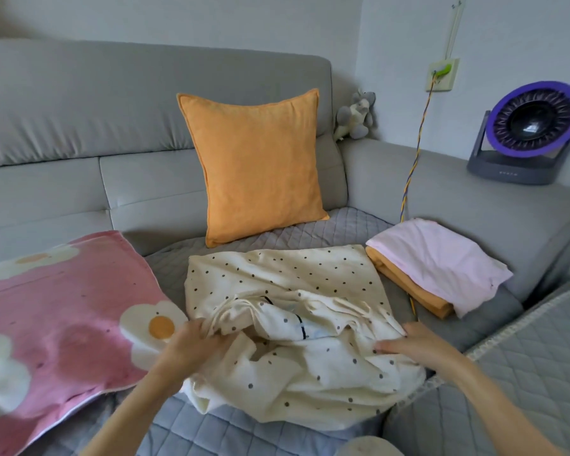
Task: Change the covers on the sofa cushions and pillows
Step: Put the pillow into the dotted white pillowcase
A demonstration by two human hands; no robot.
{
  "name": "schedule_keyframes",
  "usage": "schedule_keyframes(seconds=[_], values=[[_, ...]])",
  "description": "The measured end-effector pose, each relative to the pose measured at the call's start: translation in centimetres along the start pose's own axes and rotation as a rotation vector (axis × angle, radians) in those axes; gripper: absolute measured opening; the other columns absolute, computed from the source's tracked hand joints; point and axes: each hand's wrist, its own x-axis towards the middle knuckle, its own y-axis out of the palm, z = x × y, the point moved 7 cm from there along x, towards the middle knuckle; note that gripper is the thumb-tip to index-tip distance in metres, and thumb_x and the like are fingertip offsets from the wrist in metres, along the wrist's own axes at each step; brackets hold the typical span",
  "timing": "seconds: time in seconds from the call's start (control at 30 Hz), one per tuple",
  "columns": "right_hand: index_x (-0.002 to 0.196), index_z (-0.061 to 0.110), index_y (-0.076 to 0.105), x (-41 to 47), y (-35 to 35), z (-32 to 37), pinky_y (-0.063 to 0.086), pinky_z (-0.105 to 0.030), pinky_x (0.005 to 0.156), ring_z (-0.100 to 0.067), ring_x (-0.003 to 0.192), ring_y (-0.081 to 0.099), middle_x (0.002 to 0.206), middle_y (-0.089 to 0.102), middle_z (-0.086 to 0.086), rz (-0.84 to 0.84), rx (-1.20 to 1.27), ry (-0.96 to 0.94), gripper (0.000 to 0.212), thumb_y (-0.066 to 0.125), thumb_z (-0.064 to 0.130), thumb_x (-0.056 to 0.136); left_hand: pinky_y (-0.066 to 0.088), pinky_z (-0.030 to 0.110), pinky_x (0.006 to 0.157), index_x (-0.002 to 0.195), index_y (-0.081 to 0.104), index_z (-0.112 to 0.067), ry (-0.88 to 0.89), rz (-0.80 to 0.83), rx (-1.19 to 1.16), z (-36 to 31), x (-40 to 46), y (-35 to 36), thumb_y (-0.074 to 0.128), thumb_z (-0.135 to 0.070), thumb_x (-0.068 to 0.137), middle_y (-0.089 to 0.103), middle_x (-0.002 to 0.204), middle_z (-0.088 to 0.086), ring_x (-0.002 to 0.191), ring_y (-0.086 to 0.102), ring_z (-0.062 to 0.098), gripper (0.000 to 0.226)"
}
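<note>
A cream cover with dark dots [287, 281] lies crumpled on the quilted sofa seat [339, 225] in front of me. My left hand [191, 343] grips a bunched fold at its left side. At the cover's right edge my right hand [408, 340] holds the fabric, fingers curled onto it. An orange pillow [254, 166] leans upright against the grey sofa back. A pink pillow with white flowers [63, 311] lies flat at the left. Folded pink [441, 261] and orange [405, 284] covers are stacked at the right.
A purple-ringed fan [533, 133] stands on the sofa's right arm. A braided cable [412, 166] hangs from a wall socket [441, 75] down behind the folded stack. A grey plush toy [356, 115] sits in the corner behind the orange pillow.
</note>
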Motion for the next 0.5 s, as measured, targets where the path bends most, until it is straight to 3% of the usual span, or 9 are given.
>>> schedule_keyframes(seconds=[0.07,0.13,0.17,0.23,0.3,0.4,0.47,0.5], values=[[0.100,-0.001,0.063,-0.4,-0.8,0.1,0.044,-0.031,0.066,-0.024,0.074,0.057,0.091,0.067,-0.019,-0.189,0.317,-0.010,0.039,0.077,0.024,0.074,0.050,0.034,0.067,0.095,0.062,-0.005,-0.137,-0.010,-0.609,-0.4,-0.4,-0.3,0.056,-0.012,0.092,0.065,0.085,0.012,0.079,0.061,0.026,0.010],[0.091,0.000,0.061,-1.4,-2.2,1.3,0.045,-0.034,0.069,-0.023,0.073,0.053,0.089,0.064,-0.018,-0.461,0.471,-0.122,0.026,0.071,0.022,0.080,0.049,0.033,0.064,0.099,0.062,-0.009,-0.136,-0.079,-0.885,-1.4,-0.7,-1.0,0.048,-0.005,0.094,0.065,0.089,0.011,0.080,0.061,0.023,0.015],[0.090,0.006,0.060,-2.2,-2.7,2.1,0.044,-0.034,0.071,-0.022,0.075,0.052,0.093,0.064,-0.014,-0.575,0.392,-0.184,0.021,0.067,0.025,0.084,0.048,0.031,0.063,0.101,0.060,-0.009,-0.062,-0.148,-0.808,-2.0,-1.1,-1.7,0.045,-0.002,0.093,0.064,0.088,0.008,0.079,0.060,0.020,0.018],[0.099,0.011,0.055,-3.1,-2.6,3.5,0.041,-0.032,0.070,-0.023,0.082,0.054,0.100,0.064,-0.010,-0.662,-0.008,-0.231,0.030,0.059,0.038,0.088,0.044,0.027,0.060,0.104,0.051,-0.008,0.125,-0.324,-0.411,-2.5,-2.1,-2.9,0.047,-0.003,0.091,0.058,0.082,0.002,0.073,0.055,0.014,0.015],[0.113,0.015,0.048,-2.5,-1.0,2.8,0.042,-0.033,0.073,-0.027,0.097,0.058,0.110,0.061,-0.007,-0.500,-0.451,-0.101,0.045,0.053,0.052,0.087,0.045,0.034,0.063,0.103,0.043,-0.010,0.178,-0.276,-0.068,-1.3,-2.3,-2.1,0.053,-0.010,0.089,0.056,0.079,0.001,0.075,0.056,0.023,0.017],[0.136,0.024,0.028,-1.6,0.4,0.9,0.037,-0.042,0.099,-0.026,0.130,0.037,0.142,0.036,-0.003,-0.300,-0.691,-0.059,0.065,0.051,0.056,0.084,0.045,0.043,0.090,0.116,0.036,-0.018,0.054,0.030,0.227,1.8,-2.5,-0.2,0.062,-0.043,0.075,0.050,0.109,0.005,0.105,0.054,0.031,0.055],[0.146,0.027,0.010,-2.1,1.2,2.1,0.026,-0.047,0.109,-0.025,0.140,0.018,0.152,0.016,0.000,-0.320,-0.688,-0.160,0.083,0.055,0.054,0.081,0.031,0.043,0.107,0.143,0.015,-0.020,0.101,0.031,0.367,1.8,-2.4,0.0,0.060,-0.046,0.078,0.029,0.136,0.008,0.129,0.034,0.031,0.083],[0.147,0.026,0.011,-2.9,1.4,3.5,0.026,-0.047,0.108,-0.026,0.140,0.019,0.152,0.018,-0.001,-0.401,-0.695,-0.260,0.086,0.058,0.052,0.080,0.020,0.044,0.113,0.147,0.000,-0.025,0.202,-0.017,0.491,0.6,-2.4,0.1,0.058,-0.049,0.081,0.015,0.148,0.006,0.138,0.018,0.030,0.092]])
